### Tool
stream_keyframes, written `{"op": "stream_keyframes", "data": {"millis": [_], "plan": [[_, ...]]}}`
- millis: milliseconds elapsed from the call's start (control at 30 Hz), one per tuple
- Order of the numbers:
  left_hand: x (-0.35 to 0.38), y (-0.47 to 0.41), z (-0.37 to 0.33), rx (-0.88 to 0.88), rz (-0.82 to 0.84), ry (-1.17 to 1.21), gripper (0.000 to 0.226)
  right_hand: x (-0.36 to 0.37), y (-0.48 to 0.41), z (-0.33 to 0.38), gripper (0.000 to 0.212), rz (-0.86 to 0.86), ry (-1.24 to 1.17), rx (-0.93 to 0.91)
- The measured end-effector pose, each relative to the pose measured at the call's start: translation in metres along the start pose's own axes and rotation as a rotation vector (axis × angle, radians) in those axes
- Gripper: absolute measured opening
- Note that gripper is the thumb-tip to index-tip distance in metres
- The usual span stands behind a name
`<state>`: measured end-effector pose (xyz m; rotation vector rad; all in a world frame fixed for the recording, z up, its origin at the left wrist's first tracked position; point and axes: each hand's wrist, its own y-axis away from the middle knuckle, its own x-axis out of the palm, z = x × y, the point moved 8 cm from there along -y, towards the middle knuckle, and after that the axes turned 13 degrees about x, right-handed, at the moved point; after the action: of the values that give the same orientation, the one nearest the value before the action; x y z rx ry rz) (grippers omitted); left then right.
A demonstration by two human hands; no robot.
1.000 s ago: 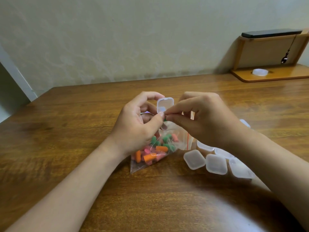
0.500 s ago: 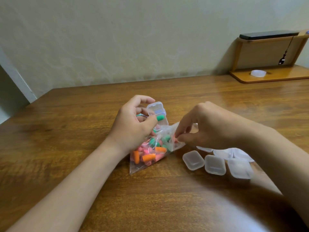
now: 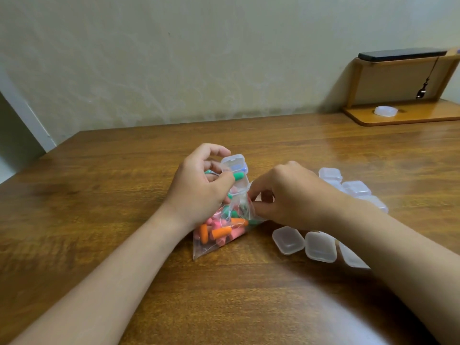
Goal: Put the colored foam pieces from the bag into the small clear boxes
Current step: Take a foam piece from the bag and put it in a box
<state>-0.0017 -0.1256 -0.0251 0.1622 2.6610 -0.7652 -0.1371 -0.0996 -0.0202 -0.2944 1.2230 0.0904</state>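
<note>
Clear bag (image 3: pixel 202 249) of foam pieces (image 3: pixel 220 231) lies on counter (image 3: pixel 99 195). Left hand (image 3: pixel 199 192), just above bag, grips open clear box (image 3: pixel 235 162), thumb pinning green piece (image 3: pixel 239 176) at its rim; right hand (image 3: pixel 291 197) pinches bag's mouth. Closed boxes (image 3: pixel 288 240) lie right of bag

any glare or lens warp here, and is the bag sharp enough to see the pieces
Head view: glare sheens the table at right and bottom centre; wide-lens stretch shows toward the corners; the bag is sharp, its orange, pink and green foam pieces distinct.
</note>
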Motion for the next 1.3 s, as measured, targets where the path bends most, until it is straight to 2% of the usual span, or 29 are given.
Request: {"op": "stream_keyframes", "data": {"millis": [300, 767, 1167, 1300], "plan": [[0.0, 0.0, 0.0, 0.007, -0.008, -0.02, 0.027, 0.004, -0.002, 0.001, 0.021, -0.009, 0.105, 0.063], [0.0, -0.001, 0.002, 0.0, -0.004, -0.046, 0.027, 0.007, -0.002, 0.001, 0.026, 0.014, 0.083, 0.108], [-0.004, -0.002, 0.006, -0.004, -0.043, -0.043, 0.025, -0.001, 0.0, -0.004, 0.028, 0.062, -0.141, 0.096], [-0.007, -0.003, 0.006, -0.008, -0.069, -0.017, 0.024, -0.008, 0.0, -0.009, 0.02, 0.072, -0.181, 0.097]]}}
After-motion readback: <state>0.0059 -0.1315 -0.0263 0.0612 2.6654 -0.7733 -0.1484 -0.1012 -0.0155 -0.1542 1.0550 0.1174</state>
